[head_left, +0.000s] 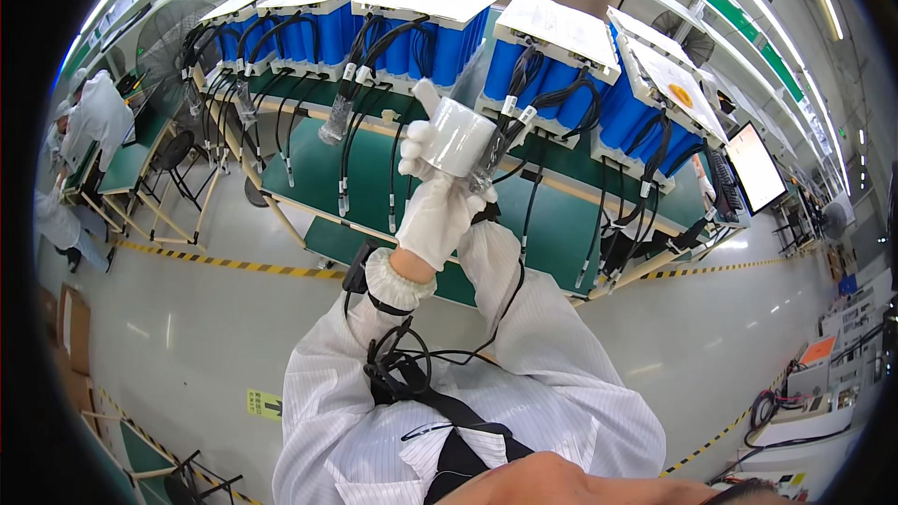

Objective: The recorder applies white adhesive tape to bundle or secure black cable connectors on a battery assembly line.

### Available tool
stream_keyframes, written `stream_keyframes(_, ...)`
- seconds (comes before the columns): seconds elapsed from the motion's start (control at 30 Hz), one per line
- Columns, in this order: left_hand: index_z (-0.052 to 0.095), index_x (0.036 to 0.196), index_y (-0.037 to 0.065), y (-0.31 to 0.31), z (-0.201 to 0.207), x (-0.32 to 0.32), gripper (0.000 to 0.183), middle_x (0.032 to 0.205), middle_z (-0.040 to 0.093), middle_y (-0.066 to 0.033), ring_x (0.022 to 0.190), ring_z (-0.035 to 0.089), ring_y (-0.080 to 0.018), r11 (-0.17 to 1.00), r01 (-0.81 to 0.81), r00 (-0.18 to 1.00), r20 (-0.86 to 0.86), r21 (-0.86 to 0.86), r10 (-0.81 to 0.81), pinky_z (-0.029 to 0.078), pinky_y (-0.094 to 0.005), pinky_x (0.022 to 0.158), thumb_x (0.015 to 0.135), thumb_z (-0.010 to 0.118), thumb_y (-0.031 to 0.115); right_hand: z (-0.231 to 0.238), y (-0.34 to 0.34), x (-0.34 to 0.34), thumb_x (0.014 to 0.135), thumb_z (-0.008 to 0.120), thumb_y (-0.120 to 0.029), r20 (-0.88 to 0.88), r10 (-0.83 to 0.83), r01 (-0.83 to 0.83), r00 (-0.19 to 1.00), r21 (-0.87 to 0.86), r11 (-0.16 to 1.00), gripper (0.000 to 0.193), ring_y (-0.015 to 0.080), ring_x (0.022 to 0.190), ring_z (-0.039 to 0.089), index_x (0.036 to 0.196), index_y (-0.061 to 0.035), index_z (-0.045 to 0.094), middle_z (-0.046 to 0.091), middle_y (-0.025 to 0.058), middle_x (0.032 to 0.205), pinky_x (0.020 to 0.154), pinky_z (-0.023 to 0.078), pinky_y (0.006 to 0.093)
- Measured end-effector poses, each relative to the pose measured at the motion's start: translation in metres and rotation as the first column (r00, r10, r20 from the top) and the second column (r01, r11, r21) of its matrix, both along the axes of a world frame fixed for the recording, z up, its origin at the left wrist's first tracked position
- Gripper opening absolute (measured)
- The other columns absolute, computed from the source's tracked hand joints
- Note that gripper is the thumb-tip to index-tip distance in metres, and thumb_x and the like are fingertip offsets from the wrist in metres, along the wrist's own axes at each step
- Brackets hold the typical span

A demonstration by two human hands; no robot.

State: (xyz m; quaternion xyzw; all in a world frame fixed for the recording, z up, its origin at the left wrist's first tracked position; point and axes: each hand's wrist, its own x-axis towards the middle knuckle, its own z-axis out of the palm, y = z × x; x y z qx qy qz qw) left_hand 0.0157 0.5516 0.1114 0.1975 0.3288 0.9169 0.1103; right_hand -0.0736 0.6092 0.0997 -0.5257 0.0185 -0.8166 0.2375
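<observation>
**Film roll tilting in gloved fingers, cables close on its right**

Viewing remotely through the head camera. I'm seeing a roll of clear film (460,137) sitting at the upper end of the overlapping gloves, in front of the green tabletop (318,164). The roll is leaning, its broad shiny side facing the camera. White-gloved fingers (412,148) are bending against its left side, and one fingertip is pointing up beyond its upper left edge. The roll's lower end is resting just above the lower gloved knuckles.

State of grip: the roll is being held, but the gloves are overlapping, so I cannot tell which grip is closing on it. The left hand (432,222) is reaching up from its frilled cuff (400,282), below the roll. The right hand (475,204) is lying close against it, partly covered; I cannot tell how wide or narrow its grip is.

Just right of the roll, a bundle of black cables (505,134) is running down from a row of blue packs (552,84) with white top boards (558,28). Other cables are hanging over the tabletop's front edge, some with clear wrapping (335,122) around their ends. Off left, co-workers in white coats (101,112) are standing near another bench.
</observation>
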Motion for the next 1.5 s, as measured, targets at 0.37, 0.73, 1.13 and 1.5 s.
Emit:
stream_keyframes(0.37,0.047,0.117,-0.003,0.021,0.005,0.012,0.031,0.095,0.06,-0.0071,0.082,0.058,-0.0125,0.967,-0.148,0.989,-0.015,-0.207,0.148,0.047,-0.0239,0.075,0.095,0.053,0.018,0.016,0.016,0.037,0.076,0.062,-0.055,0.409,-0.394,0.401,0.823,0.072,0.913,0.084,0.0378,0.134,0.027,0.136,-0.0056,0.03,0.037,0.0179,0.135,0.112,0.023,0.0551)
stream_keyframes(0.73,0.044,0.106,-0.004,0.03,0.015,0.009,0.021,0.086,0.059,-0.0098,0.067,0.06,-0.0129,0.827,-0.435,0.894,-0.062,-0.355,0.443,0.048,-0.0207,0.058,0.093,0.054,0.008,-0.021,0.084,0.023,0.085,0.065,-0.017,-0.059,-0.997,0.772,-0.04,0.632,-0.068,0.033,0.0141,0.087,0.057,0.113,-0.0033,0.054,0.059,0.0067,0.099,0.073,0.048,0.0259)
stream_keyframes(1.13,0.044,0.136,0.006,0.014,0.036,0.016,0.049,0.09,0.06,-0.0063,0.072,0.055,-0.0094,0.697,-0.511,0.857,-0.359,-0.504,0.369,0.048,-0.0214,0.063,0.089,0.057,0.003,0.011,0.102,0.064,0.078,0.071,-0.015,-0.075,-0.977,0.712,0.199,0.696,0.092,0.054,0.0188,0.105,0.053,0.124,-0.0026,0.046,0.053,0.0087,0.117,0.087,0.047,0.0279)
stream_keyframes(1.5,0.047,0.129,0.004,0.004,0.02,0.014,0.051,0.118,0.053,-0.0117,0.102,0.055,-0.0217,0.658,-0.609,0.775,-0.511,-0.444,0.372,0.046,-0.0311,0.088,0.081,0.062,-0.003,0.065,0.043,0.133,0.086,0.063,-0.013,-0.394,-0.885,0.85,-0.248,0.349,-0.394,0.075,0.0204,0.117,0.044,0.146,-0.0078,0.018,0.034,0.0146,0.138,0.092,0.044,0.0292)
